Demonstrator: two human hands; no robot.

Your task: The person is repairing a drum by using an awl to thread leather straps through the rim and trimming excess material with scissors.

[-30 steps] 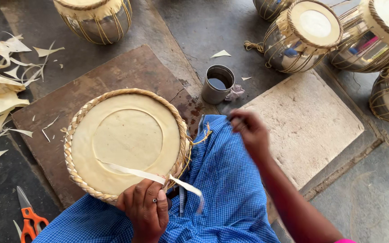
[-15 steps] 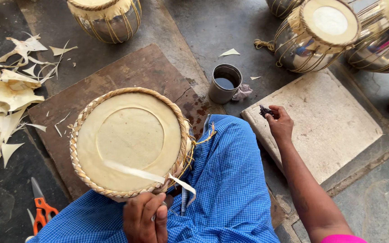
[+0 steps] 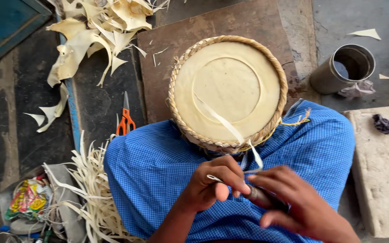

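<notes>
Down over the blue-clad lap, the left hand is pinching the pale strip, which is running diagonally up-left across the drumhead. Meanwhile the right hand is gripping a dark-handled tool, its thin metal tip pointing left.

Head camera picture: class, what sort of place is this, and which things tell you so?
Probably a drum maker's floor workshop. A round drum head with a woven rim lies on a board, pale hide scraps and cut strips are heaped on the ground, and orange scissors lie beside them.
</notes>
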